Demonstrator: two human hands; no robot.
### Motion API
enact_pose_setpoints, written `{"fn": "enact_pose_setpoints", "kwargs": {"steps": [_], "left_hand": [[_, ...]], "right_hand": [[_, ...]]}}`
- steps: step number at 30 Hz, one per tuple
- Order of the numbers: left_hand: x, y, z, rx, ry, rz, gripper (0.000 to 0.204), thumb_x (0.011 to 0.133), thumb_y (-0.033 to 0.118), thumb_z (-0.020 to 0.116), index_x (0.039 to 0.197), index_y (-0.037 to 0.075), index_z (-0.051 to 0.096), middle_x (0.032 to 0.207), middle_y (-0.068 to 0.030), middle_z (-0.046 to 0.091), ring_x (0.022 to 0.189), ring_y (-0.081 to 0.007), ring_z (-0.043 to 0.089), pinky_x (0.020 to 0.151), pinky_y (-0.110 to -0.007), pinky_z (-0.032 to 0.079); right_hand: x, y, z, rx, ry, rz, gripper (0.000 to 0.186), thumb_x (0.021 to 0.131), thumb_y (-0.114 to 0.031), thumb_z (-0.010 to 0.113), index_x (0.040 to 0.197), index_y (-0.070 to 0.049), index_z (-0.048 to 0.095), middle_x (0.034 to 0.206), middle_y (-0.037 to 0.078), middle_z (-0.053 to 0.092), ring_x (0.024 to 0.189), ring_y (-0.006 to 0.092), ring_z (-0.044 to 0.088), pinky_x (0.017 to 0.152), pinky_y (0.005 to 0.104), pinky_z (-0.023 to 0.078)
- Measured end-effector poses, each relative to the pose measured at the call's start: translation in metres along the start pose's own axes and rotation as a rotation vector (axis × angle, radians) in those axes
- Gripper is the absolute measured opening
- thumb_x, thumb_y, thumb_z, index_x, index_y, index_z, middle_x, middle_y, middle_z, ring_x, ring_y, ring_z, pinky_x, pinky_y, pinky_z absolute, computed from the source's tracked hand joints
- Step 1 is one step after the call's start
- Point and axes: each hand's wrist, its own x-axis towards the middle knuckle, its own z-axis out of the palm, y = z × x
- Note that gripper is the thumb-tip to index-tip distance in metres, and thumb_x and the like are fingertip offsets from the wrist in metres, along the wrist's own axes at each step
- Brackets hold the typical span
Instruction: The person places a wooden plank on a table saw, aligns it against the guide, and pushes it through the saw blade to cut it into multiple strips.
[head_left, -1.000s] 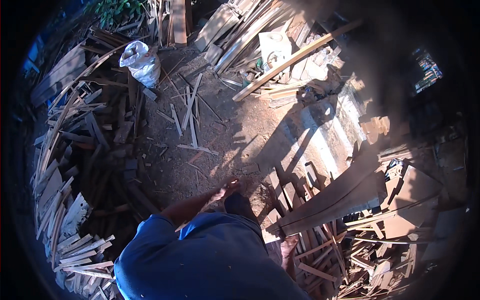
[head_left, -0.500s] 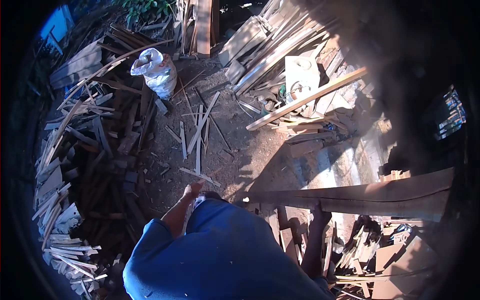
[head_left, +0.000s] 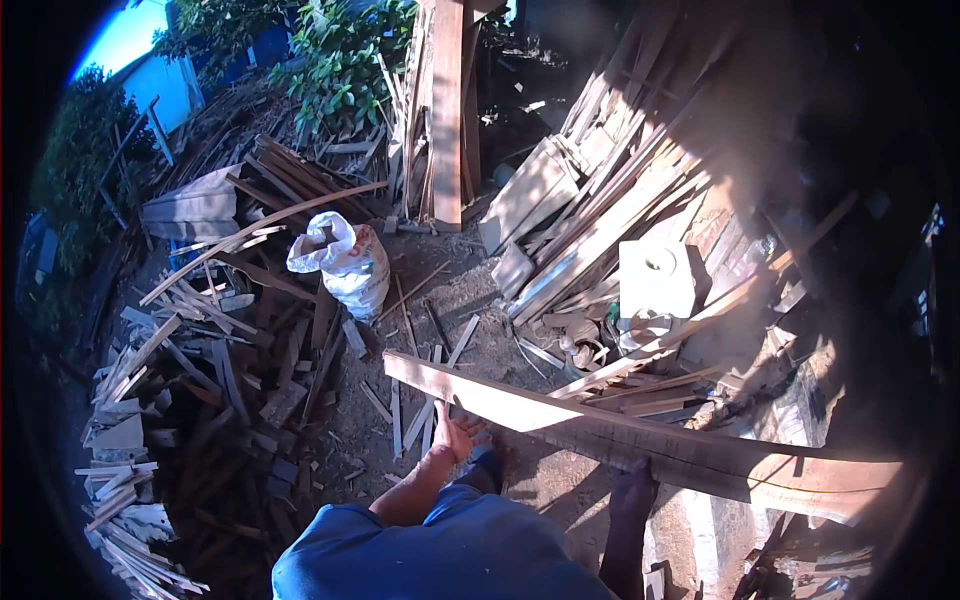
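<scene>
A long, wide wooden plank (head_left: 590, 425) slants across in front of me, its left end sunlit and a dark crack running along its right part. My right hand (head_left: 632, 490), in shadow, grips its lower edge right of the middle. My left hand (head_left: 452, 434) is just below the plank's left end, thumb raised to its lower edge and fingers apart; whether it touches the wood I cannot tell. Thin wood strips (head_left: 420, 425) lie on the ground beyond my left hand.
A heap of offcuts (head_left: 235, 370) fills the left side. A white sack (head_left: 352, 275) stands beyond it. Stacked boards (head_left: 600, 215) lean at the back right, near a pale square panel (head_left: 655, 280) and a long beam (head_left: 700, 325). Upright planks (head_left: 447, 120) stand at the back.
The plank's left end has swung up and away from me, toward the left. My left hand has moved to just below that end. The view has tilted up, showing more of the background.
</scene>
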Motion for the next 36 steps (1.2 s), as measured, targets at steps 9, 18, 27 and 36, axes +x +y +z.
{"fn": "enact_pose_setpoints", "kwargs": {"steps": [9, 18, 27, 36], "left_hand": [[0.085, 0.25, 0.155, -0.217, 0.079, 0.575, 0.08, 0.089, 0.076, 0.045, 0.145, 0.018, 0.044, 0.145, -0.0045, 0.05, 0.131, -0.0292, 0.048, 0.11, -0.051, 0.036], [0.014, 0.49, 0.378, 0.285, -0.053, 1.309, 0.07, 0.095, 0.069, 0.042, 0.144, 0.019, 0.043, 0.135, -0.0066, 0.052, 0.123, -0.0266, 0.05, 0.105, -0.047, 0.04], [0.174, 0.625, 0.599, 0.405, -0.06, 1.299, 0.071, 0.093, 0.065, 0.05, 0.138, 0.011, 0.047, 0.13, -0.0139, 0.055, 0.117, -0.0305, 0.056, 0.098, -0.048, 0.047], [0.439, 0.78, 0.644, 0.78, -0.122, 1.523, 0.04, 0.099, 0.04, 0.059, 0.112, 0.003, 0.059, 0.09, -0.0041, 0.065, 0.076, -0.0121, 0.061, 0.065, -0.028, 0.051]], "right_hand": [[0.156, 0.158, 0.091, 0.335, -0.345, 0.329, 0.055, 0.084, -0.016, 0.075, 0.133, -0.01, 0.053, 0.136, 0.008, 0.055, 0.132, 0.0272, 0.047, 0.116, 0.0517, 0.029], [0.28, 0.334, 0.255, 0.474, -0.626, 0.83, 0.071, 0.093, -0.051, 0.061, 0.149, -0.016, 0.036, 0.147, 0.008, 0.047, 0.128, 0.033, 0.054, 0.107, 0.0495, 0.041], [0.496, 0.479, 0.335, 0.018, -0.962, 1.168, 0.058, 0.102, -0.037, 0.054, 0.15, -0.008, 0.037, 0.135, 0.014, 0.057, 0.107, 0.0246, 0.067, 0.086, 0.0339, 0.053], [0.649, 0.45, 0.109, -0.802, -0.245, 0.547, 0.035, 0.098, -0.028, 0.057, 0.123, -0.005, 0.061, 0.097, 0.007, 0.067, 0.078, 0.0138, 0.067, 0.067, 0.029, 0.054]]}}
